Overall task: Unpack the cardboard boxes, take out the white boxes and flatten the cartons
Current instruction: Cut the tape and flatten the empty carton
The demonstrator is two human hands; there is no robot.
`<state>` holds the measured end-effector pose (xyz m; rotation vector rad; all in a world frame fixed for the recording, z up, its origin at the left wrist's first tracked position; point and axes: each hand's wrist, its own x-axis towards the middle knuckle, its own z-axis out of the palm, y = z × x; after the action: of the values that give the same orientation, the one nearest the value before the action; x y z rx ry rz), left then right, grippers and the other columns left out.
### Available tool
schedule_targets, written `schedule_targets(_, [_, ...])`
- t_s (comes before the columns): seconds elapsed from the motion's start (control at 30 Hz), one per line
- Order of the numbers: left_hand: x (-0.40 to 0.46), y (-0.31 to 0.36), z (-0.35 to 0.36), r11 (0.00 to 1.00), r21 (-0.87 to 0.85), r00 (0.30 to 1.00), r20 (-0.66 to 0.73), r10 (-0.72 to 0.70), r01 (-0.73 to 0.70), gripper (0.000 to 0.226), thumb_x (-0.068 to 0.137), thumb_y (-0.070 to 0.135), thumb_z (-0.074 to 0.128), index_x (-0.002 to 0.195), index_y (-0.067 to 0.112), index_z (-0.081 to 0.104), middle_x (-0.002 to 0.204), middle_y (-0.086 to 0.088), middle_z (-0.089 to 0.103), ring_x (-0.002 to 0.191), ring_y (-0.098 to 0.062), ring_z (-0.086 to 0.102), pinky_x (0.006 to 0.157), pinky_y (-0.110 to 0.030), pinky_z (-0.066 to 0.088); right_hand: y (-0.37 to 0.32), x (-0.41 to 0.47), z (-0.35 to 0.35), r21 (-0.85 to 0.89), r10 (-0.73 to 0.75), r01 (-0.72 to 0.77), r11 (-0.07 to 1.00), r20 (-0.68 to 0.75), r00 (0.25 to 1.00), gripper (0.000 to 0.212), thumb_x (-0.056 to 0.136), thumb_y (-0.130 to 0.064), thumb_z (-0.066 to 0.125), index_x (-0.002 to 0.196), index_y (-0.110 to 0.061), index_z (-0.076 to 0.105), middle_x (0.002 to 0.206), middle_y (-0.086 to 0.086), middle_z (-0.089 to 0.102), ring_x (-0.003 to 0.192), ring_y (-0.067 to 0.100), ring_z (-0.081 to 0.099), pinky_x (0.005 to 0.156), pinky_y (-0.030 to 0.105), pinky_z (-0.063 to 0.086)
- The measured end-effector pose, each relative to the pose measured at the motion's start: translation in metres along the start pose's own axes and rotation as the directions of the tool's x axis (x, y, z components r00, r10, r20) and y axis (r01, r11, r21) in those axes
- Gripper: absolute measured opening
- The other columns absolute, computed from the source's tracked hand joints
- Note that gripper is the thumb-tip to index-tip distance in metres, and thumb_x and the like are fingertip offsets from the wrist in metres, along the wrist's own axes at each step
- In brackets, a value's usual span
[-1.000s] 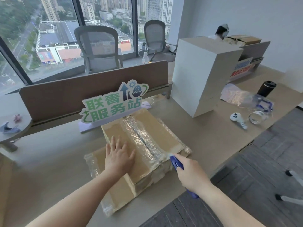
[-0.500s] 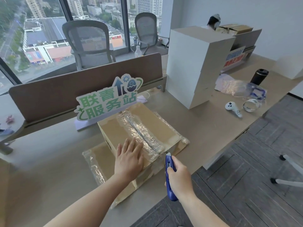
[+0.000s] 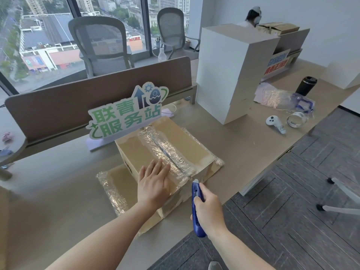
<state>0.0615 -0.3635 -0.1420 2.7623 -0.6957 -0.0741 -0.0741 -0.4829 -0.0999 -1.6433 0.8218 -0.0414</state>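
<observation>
Left hand (image 3: 153, 184) flat on taped cardboard box (image 3: 165, 152) on worktop (image 3: 243, 145), right hand (image 3: 209, 209) gripping blue knife (image 3: 195, 201) at seam end; could slip toward pressing fingers or cut white boxes inside.

Beige desk (image 3: 243, 145) with brown divider (image 3: 58, 112), two grey mesh chairs (image 3: 101, 45) by floor-to-ceiling windows (image 3: 39, 36), grey carpet tiles (image 3: 311, 211), daylight

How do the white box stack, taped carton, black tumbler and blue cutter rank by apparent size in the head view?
1. white box stack
2. taped carton
3. blue cutter, nearer the camera, so unsure against
4. black tumbler
</observation>
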Motion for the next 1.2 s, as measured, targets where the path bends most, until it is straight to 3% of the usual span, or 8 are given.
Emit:
schedule_targets(0.1, [-0.001, 0.001, -0.001, 1.0, -0.01, 1.0, 0.001, -0.002, 0.002, 0.081, 0.079, 0.043, -0.005, 0.15, 0.039, 0.034, 0.162, 0.012, 0.02, 0.151, -0.012, 0.006, 0.121, -0.038, -0.004, 0.006, -0.002, 0.005, 0.01, 0.01, -0.01, 1.0, 0.004, 1.0, 0.054, 0.1, -0.004, 0.042, 0.149, -0.024, 0.039, 0.122, -0.006, 0.059, 0.064, 0.026, 0.067, 0.05, 0.027, 0.053])
schedule_targets(0.23, [-0.001, 0.0, -0.001, 1.0, -0.017, 1.0, -0.001, 0.0, 0.0, 0.08, 0.079, 0.044, -0.005, 0.15, 0.039, 0.034, 0.162, 0.012, 0.021, 0.151, -0.011, 0.007, 0.122, -0.038, -0.003, 0.014, -0.006, 0.01, -0.037, -0.016, 0.017, 0.999, 0.025, 1.0, 0.055, 0.098, -0.01, 0.044, 0.147, -0.035, 0.04, 0.135, -0.005, 0.059, 0.096, 0.035, 0.069, 0.078, 0.046, 0.06])
schedule_targets(0.33, [-0.001, 0.002, -0.001, 1.0, -0.009, 1.0, 0.001, -0.001, 0.001, 0.081, 0.079, 0.043, -0.005, 0.15, 0.039, 0.034, 0.162, 0.012, 0.019, 0.151, -0.011, 0.006, 0.122, -0.038, -0.004, 0.015, -0.009, 0.013, 0.01, -0.005, 0.004, 1.0, 0.033, 0.999, 0.053, 0.099, -0.007, 0.043, 0.143, -0.037, 0.041, 0.128, -0.005, 0.061, 0.069, 0.027, 0.07, 0.061, 0.036, 0.059])
schedule_targets(0.43, [-0.001, 0.001, -0.001, 1.0, -0.005, 1.0, 0.009, -0.002, 0.002, 0.081, 0.079, 0.043, -0.005, 0.15, 0.04, 0.032, 0.163, 0.013, 0.018, 0.151, -0.01, 0.005, 0.122, -0.038, -0.005, 0.018, -0.011, 0.016, 0.003, -0.003, 0.003, 1.0, 0.045, 0.999, 0.052, 0.099, -0.009, 0.044, 0.143, -0.037, 0.042, 0.132, -0.005, 0.06, 0.084, 0.029, 0.071, 0.071, 0.04, 0.061])
schedule_targets(0.57, [-0.001, 0.001, -0.001, 1.0, -0.012, 1.0, 0.014, 0.004, -0.003, 0.081, 0.079, 0.044, -0.006, 0.15, 0.04, 0.033, 0.163, 0.013, 0.018, 0.151, -0.01, 0.004, 0.122, -0.037, -0.005, 0.018, -0.019, 0.017, 0.045, 0.027, -0.033, 0.998, 0.115, 0.993, 0.051, 0.1, -0.006, 0.043, 0.147, -0.025, 0.044, 0.129, -0.002, 0.062, 0.072, 0.023, 0.066, 0.052, 0.025, 0.053])
schedule_targets(0.77, [-0.004, -0.004, -0.004, 0.999, -0.031, 0.998, 0.06, 0.03, -0.028, 0.077, 0.082, 0.044, -0.003, 0.151, 0.041, 0.029, 0.163, 0.016, 0.013, 0.151, -0.007, 0.001, 0.122, -0.036, -0.005, 0.011, -0.021, -0.004, 0.11, 0.024, -0.047, 0.993, 0.207, 0.978, 0.044, 0.1, -0.002, 0.045, 0.131, -0.031, 0.054, 0.106, -0.008, 0.07, 0.054, 0.023, 0.058, 0.052, 0.032, 0.05])
schedule_targets(1.03, [0.023, -0.015, -0.025, 0.988, -0.151, 1.0, 0.01, -0.027, 0.029, 0.053, 0.093, 0.047, 0.023, 0.128, 0.036, 0.062, 0.145, 0.012, 0.048, 0.139, -0.013, 0.032, 0.116, -0.036, 0.015, 0.001, 0.035, -0.086, 0.093, 0.017, -0.003, 0.996, -0.148, 0.989, 0.036, 0.097, -0.001, 0.047, 0.123, -0.026, 0.05, 0.097, 0.013, 0.067, 0.064, 0.033, 0.067, 0.053, 0.036, 0.055])
schedule_targets(1.2, [0.062, -0.025, -0.03, 0.987, -0.105, 0.992, -0.013, -0.123, 0.121, 0.035, 0.102, 0.036, 0.037, 0.131, 0.029, 0.057, 0.147, 0.003, 0.044, 0.141, -0.023, 0.03, 0.117, -0.04, 0.012, 0.001, 0.131, -0.126, -0.193, 0.053, -0.089, 0.977, -0.186, 0.981, 0.027, 0.093, -0.009, 0.051, 0.119, -0.017, 0.053, 0.095, 0.007, 0.067, 0.082, 0.033, 0.067, 0.075, 0.048, 0.055])
